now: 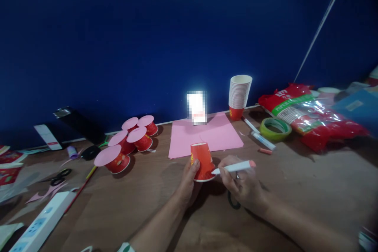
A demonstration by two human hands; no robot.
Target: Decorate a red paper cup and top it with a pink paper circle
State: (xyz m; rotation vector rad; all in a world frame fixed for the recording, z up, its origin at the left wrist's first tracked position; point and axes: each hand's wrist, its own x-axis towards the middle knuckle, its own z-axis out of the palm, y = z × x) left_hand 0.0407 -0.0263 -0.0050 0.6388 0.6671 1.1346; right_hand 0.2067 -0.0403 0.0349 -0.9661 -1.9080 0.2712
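Note:
My left hand (pixel 186 183) is closed round a red paper cup (pixel 202 160) that stands upside down on the wooden table (pixel 147 204). In my right hand (pixel 242 183) I pinch a white marker (pixel 234 167) with a pink end, and its tip touches the cup's lower right rim. Just behind the cup lies a stack of pink paper sheets (pixel 206 136).
Several red cups with pink paper discs (pixel 130 143) lie at the left. A stack of cups (pixel 238 96), a green tape roll (pixel 275 128), loose markers (pixel 262 140) and a red plastic bag (pixel 310 116) sit at the right. Scissors (pixel 60 176) and a power strip (pixel 41 222) are at far left.

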